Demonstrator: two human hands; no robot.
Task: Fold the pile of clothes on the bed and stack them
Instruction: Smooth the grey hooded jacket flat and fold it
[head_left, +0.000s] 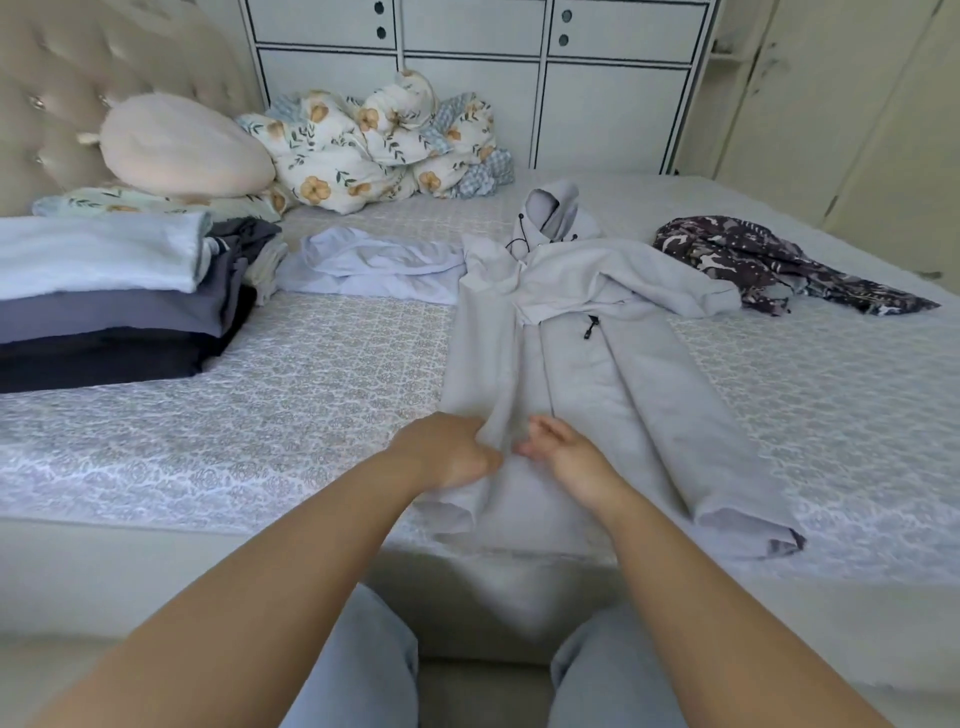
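Both hands sit low in the centre of the frame on the near end of a pale grey hooded garment (582, 364); the left hand (447, 452) is curled closed with a pinch of the grey cloth gathered at its fingers, while the right hand (566, 452) rests on the cloth with its fingers half bent, and whether it actually grips anything cannot be told (both are slightly blurred). No brand, label or readable writing shows on any item; the only marks on the grey garment are a small black zip pull near its middle and thin black drawcords at the hood.

That garment lies lengthwise up the centre of the bed (311, 441), hood towards the top of the frame, one sleeve folded across its chest, its sides turned inward into long panels; the hem reaches the mattress edge nearest the camera.

At the left edge stands one stack of folded clothes (104, 306), three broad layers visible: pale blue on top, slate blue beneath, near-black at the bottom, with darker and paler pieces bunched behind. One pale lilac garment (374, 265) lies unfolded just left of the hood, touching the grey cloth; one dark patterned garment (753, 260) lies crumpled at the right, close to the folded sleeve. In the upper left are one cream pillow (182, 150) and one bundled floral quilt (374, 140).
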